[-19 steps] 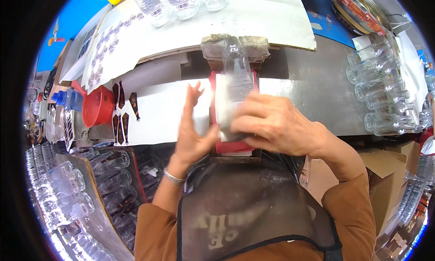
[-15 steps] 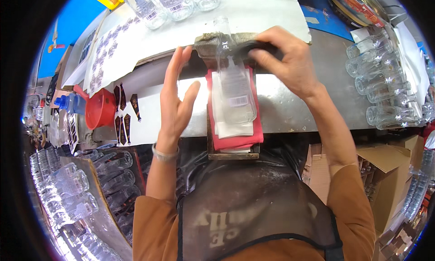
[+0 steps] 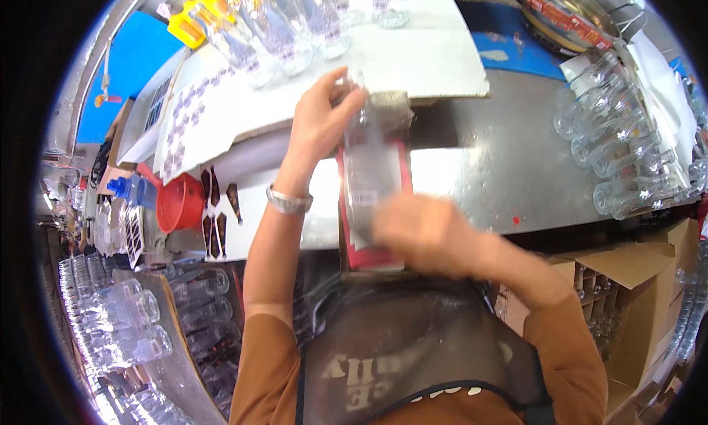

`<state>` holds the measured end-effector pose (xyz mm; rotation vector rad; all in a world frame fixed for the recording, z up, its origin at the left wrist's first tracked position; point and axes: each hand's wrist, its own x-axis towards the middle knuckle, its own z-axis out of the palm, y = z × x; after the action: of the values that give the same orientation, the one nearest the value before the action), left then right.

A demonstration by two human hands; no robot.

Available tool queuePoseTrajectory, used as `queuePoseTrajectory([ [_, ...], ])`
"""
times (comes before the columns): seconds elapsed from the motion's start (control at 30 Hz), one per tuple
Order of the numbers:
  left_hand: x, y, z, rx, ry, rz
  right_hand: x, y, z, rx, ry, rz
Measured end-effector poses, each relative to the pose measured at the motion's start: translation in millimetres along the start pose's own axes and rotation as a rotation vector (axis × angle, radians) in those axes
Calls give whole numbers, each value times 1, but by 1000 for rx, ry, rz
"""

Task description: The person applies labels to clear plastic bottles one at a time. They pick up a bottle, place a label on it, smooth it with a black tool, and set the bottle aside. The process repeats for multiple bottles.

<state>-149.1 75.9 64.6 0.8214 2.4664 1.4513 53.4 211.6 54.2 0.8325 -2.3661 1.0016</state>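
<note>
Bottle (image 3: 371,159), barcode patch (image 3: 364,198), left fingers (image 3: 344,115) gripping its neck, right fingers (image 3: 404,226) (blurred) near base, grip unclear

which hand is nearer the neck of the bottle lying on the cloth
Left. The left hand is right at the neck of the bottle; the right hand, blurred, is farther off, by the bottle's lower end, on its right.

Workshop, metal bench (image 3: 509,167), stacked bottles (image 3: 616,159), carton (image 3: 649,318)
</note>
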Motion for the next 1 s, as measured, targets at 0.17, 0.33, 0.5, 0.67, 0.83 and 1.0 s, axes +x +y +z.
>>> queuePoseTrajectory([
  [0.17,-41,71,-4,-418,-20,53,-23,-19,-54,283,14,418],
  [0.33,14,141,-43,-246,277,419,-44,0,-88,397,377,817],
  [0.5,108,116,-37,-168,212,545,-79,45,-108,359,580,980],
  [0.67,166,60,-29,-66,244,519,-96,67,-154,-368,592,838],
  [0.83,185,59,-31,-44,266,463,-64,103,-234,-1025,656,714],
  [1.0,162,68,-21,47,495,583,-76,154,-271,-1156,388,1077],
])
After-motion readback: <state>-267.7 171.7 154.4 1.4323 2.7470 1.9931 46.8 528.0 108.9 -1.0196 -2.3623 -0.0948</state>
